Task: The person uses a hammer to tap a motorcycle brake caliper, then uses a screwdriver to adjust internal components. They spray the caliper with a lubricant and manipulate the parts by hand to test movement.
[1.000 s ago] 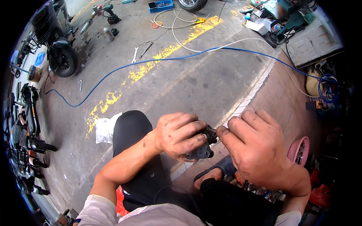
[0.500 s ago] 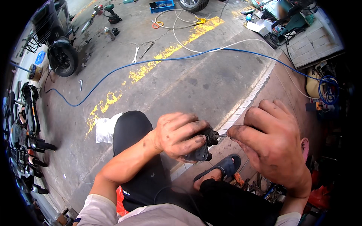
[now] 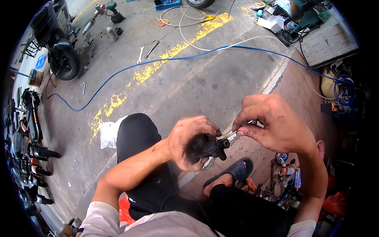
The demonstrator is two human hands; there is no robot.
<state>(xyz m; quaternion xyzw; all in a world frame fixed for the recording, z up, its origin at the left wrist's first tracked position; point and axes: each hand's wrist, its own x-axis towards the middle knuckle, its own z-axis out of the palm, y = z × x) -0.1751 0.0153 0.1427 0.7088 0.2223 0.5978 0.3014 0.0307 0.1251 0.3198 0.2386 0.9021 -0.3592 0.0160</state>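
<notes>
My left hand [image 3: 183,136] is wrapped round a black, greasy metal part [image 3: 205,148], its bulk resting in the palm; its lugged shape resembles a small brake caliper. To the right of it, my right hand [image 3: 272,122] pinches a thin metal rod [image 3: 231,135] between thumb and fingers. The rod slants down to the lug at the right end of the black part; whether its tip is inside or only touching, I cannot tell. Both hands are held above my knees, and the fingers look stained with dirt.
A blue hose [image 3: 177,58] crosses the concrete floor. Two wrenches [image 3: 140,55] lie beyond it. Spray cans [image 3: 286,171] and loose tools are by my sandal [image 3: 237,173] at right. Scooters [image 3: 65,61] stand at left; a white bag [image 3: 108,134] is beside my knee.
My left hand has turned the black part, so more of it shows in the palm. The right hand has moved up and tilted, with the rod now slanting down to the part.
</notes>
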